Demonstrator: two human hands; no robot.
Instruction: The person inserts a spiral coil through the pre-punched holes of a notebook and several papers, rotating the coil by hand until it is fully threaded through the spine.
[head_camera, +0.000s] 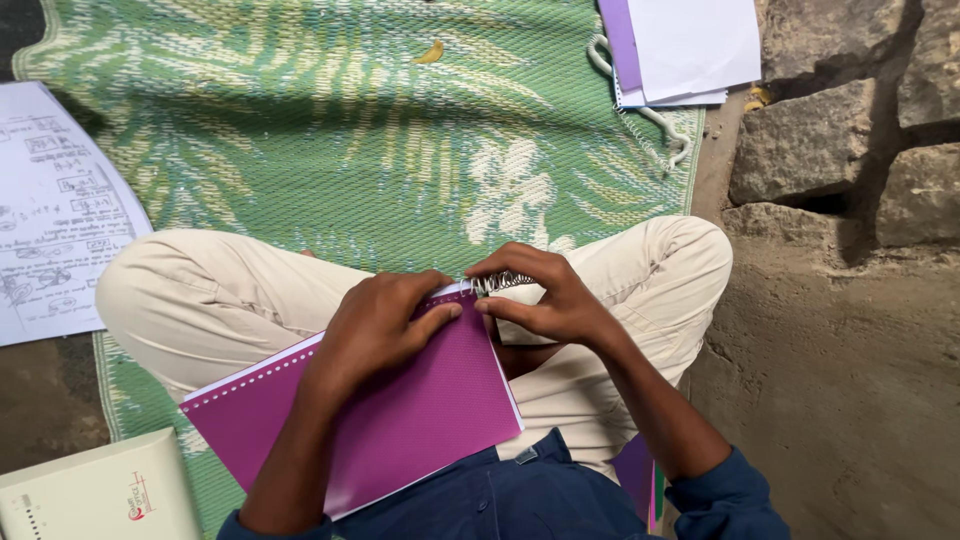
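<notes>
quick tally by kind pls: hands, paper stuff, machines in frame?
Hands: 2, left hand and right hand, both on the purple booklet and its wire coil
Booklets: 1
Paper stacks: 1
Printed sheets: 1
Binding machines: 1
Total: 6

Two hands (375, 325) (545, 295), one purple booklet (420, 410), one wire coil (500, 282)

The person wears light cream trousers (200, 290) made of smooth cloth, with soft folds at the knees on the left and on the right. The shirt (520, 500) is dark blue, and a small button or clasp shows near its lower edge. Its sleeves (735, 490) are dark blue too and are pushed up, so the forearms are bare. Both hands (375, 325) are bare, with no rings, watch or gloves.
</notes>
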